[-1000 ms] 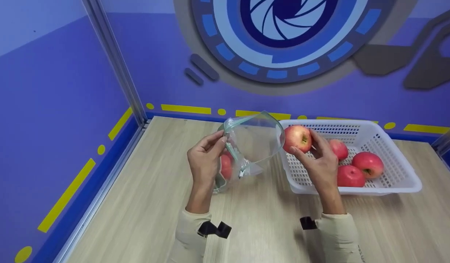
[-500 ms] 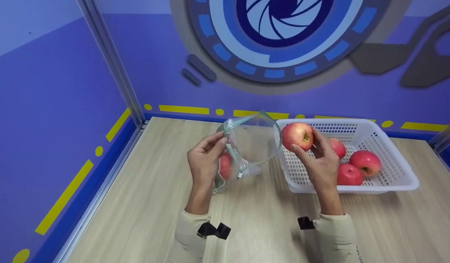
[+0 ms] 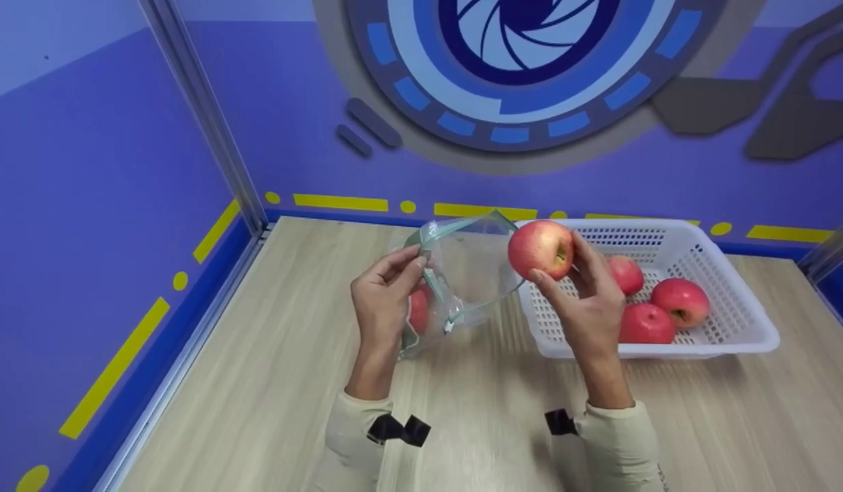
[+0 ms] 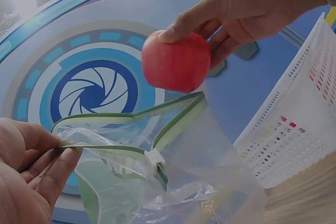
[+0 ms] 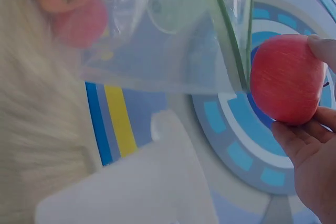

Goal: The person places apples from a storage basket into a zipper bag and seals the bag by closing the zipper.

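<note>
My left hand (image 3: 383, 297) pinches the green-edged rim of a clear zip bag (image 3: 465, 270), whose mouth gapes toward the right. A white slider sits on the zip in the left wrist view. Two apples (image 5: 79, 24) show low inside the bag in the right wrist view. Between thumb and fingers, my right hand (image 3: 592, 304) grips a red apple (image 3: 541, 249). That apple is level with the bag's right rim in the head view, and just above the mouth in the left wrist view (image 4: 176, 61).
A white perforated basket (image 3: 742, 307) stands on the right of the wooden table (image 3: 489, 403). Three red apples (image 3: 681, 301) are visible in it. Blue printed panels (image 3: 291, 116) rise behind and to the left.
My right hand has carried the apple left and slightly up, from over the basket's left edge to the bag's rim. My left hand and the bag have stayed nearly still.
</note>
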The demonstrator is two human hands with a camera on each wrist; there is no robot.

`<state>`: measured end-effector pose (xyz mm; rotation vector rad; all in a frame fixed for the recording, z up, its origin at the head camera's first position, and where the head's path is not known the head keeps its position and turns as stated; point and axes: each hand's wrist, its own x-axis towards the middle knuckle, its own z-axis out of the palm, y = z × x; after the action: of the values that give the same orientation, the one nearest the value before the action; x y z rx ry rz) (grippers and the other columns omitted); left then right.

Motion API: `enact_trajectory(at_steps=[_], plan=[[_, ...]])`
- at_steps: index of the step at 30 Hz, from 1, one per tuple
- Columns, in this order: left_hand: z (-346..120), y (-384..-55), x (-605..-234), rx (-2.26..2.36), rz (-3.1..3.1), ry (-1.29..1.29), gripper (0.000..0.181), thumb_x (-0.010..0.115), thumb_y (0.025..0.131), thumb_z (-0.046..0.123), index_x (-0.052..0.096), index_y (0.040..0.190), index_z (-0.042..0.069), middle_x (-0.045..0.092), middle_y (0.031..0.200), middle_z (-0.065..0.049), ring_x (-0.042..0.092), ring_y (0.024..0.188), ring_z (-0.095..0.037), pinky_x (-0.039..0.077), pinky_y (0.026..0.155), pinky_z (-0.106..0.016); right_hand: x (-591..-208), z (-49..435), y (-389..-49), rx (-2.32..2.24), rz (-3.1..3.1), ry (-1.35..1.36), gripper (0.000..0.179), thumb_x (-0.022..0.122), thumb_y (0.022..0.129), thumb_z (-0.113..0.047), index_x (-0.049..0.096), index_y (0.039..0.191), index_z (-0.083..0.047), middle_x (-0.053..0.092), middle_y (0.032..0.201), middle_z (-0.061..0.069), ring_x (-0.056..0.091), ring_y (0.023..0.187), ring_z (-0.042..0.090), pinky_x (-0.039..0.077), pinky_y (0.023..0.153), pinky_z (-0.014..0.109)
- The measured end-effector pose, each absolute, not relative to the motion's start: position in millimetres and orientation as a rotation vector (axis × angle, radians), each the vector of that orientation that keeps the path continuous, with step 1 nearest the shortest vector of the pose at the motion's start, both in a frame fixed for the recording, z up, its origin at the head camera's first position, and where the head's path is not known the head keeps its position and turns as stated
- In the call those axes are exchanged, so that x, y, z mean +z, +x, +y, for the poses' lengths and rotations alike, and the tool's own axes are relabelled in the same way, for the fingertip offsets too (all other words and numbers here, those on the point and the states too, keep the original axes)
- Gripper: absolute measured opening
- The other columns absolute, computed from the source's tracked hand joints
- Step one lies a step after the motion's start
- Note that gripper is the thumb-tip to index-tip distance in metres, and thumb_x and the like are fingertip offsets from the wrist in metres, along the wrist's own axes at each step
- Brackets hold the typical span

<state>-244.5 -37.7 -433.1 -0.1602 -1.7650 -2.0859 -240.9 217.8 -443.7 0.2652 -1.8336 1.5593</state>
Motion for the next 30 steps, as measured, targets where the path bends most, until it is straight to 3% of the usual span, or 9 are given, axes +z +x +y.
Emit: enact_trajectory(at_steps=[4,10,21,30], plan=[[-38.7,-243.7,-432.2,-2.093,-1.754,-0.153,0.021,0.075,0.100,0.006,0.079,0.120,0.002,0.078,0.107,-0.010,0.075,0.096,-0.027,0.063,0.087,-0.034,-447.4,202.2,-241.9,1.475,-1.891,0.333,0.076,0.091,0.078,0.007,0.059,0.147,0.005,0.064,0.142,0.015,0.065,0.126,0.021,0.053,0.104,0.027],[-39.0,-244.1,-432.1,-2.095,-1.740,-0.161,0.021,0.075,0.100,0.006,0.079,0.120,0.002,0.078,0.107,-0.011,0.075,0.097,-0.027,0.063,0.086,-0.034,-448.6,187.3,-239.1,1.400,-1.949,0.386,0.077,0.091,0.076,0.009,0.055,0.144,0.014,0.061,0.142,0.027,0.063,0.129,0.037,0.049,0.108,0.026],[-36.1,-242.9,-432.1,-2.107,-1.726,-0.158,0.021,0.076,0.099,0.006,0.078,0.119,0.000,0.078,0.107,-0.012,0.076,0.097,-0.027,0.063,0.088,-0.036,-474.0,191.4,-251.2,1.280,-2.017,0.386,0.079,0.097,0.078,-0.013,0.061,0.148,-0.002,0.064,0.146,0.011,0.061,0.133,0.026,0.046,0.111,0.024],[-32.4,-240.5,-431.2,-2.143,-1.724,-0.179,0.022,0.076,0.100,0.009,0.078,0.120,0.000,0.078,0.109,-0.012,0.076,0.100,-0.027,0.063,0.090,-0.037,-476.9,175.6,-248.4,1.210,-2.078,0.416,0.082,0.096,0.081,-0.017,0.057,0.151,-0.001,0.059,0.151,0.014,0.059,0.135,0.029,0.045,0.114,0.030]])
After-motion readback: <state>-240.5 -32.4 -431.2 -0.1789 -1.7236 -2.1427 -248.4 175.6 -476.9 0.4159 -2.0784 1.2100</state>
